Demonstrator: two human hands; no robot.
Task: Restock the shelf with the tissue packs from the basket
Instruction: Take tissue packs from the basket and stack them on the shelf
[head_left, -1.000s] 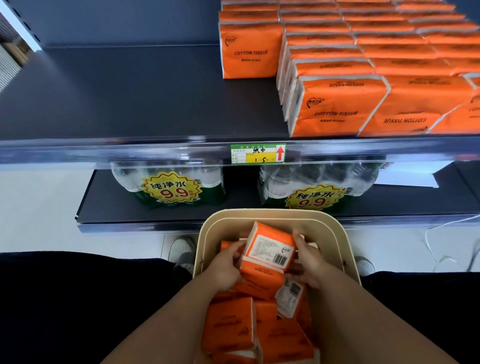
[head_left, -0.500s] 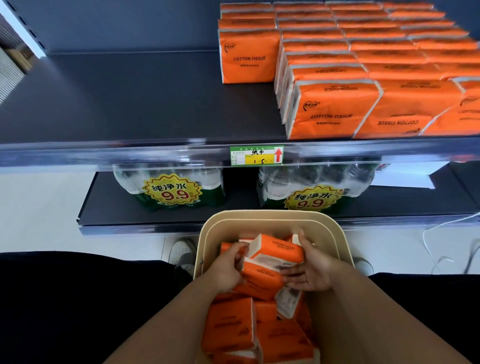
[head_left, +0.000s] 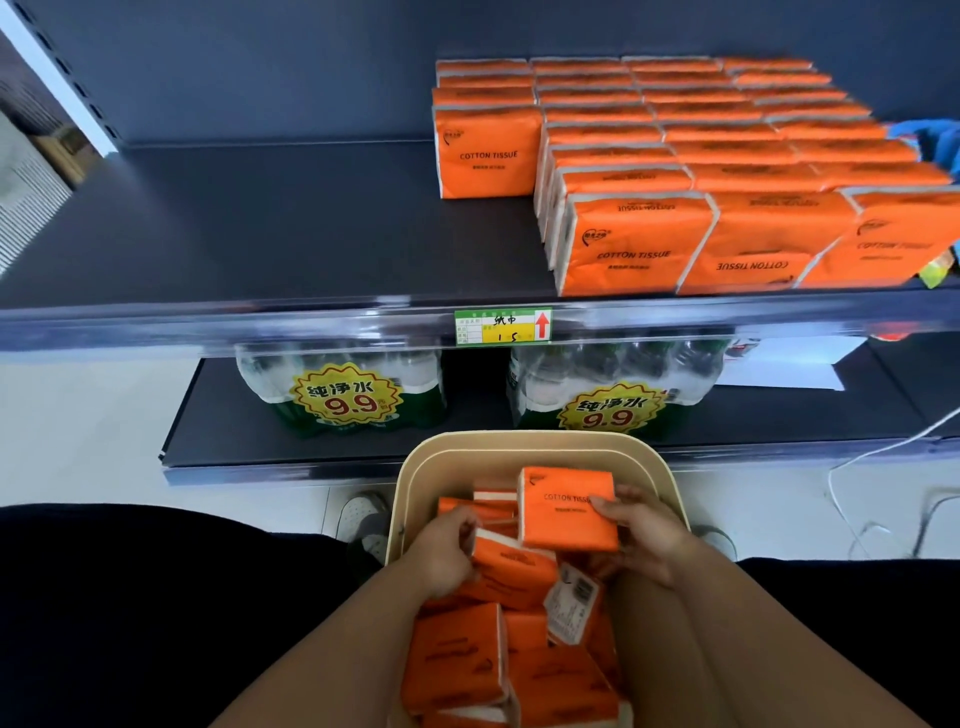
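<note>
One tissue pack (head_left: 569, 512) is raised just above the basket (head_left: 524, 441), gripped by the right hand (head_left: 644, 540); the left hand (head_left: 447, 551) curls round a second pack (head_left: 511, 571) beneath; many more lie in the basket; the shelf (head_left: 260, 223) holds stocked rows (head_left: 727, 171) on its right side only, so roughly half seems left.

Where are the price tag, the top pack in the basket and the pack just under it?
price tag (head_left: 506, 335), head view, on its yellow part.
top pack (head_left: 566, 514), head view, on its orange front.
lower pack (head_left: 511, 571), head view, on its orange face.
</note>
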